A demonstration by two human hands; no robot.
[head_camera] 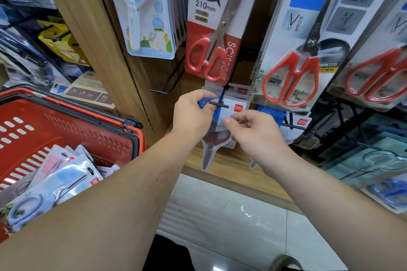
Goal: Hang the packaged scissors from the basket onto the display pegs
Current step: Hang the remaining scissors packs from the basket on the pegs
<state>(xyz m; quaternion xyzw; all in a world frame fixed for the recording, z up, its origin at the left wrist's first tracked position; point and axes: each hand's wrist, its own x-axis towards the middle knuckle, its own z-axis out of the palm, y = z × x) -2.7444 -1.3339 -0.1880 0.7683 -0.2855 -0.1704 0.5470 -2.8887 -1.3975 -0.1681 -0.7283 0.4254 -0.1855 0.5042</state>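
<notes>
Plastic over thin card, so we judge the pack (pixel 232 113) light and bendy; left grip (pixel 193 114) pinches its top by the peg (pixel 217 104), right grip (pixel 253 130) pinches the card just beside, near the hole.

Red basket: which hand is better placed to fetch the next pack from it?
Likely the left hand: the red basket sits on that side. The right hand, pinching the pack at the peg, is farther off.

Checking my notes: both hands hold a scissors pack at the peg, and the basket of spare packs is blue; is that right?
The basket is red, not blue, per the head view; left hand and right hand do hold the pack.
</notes>
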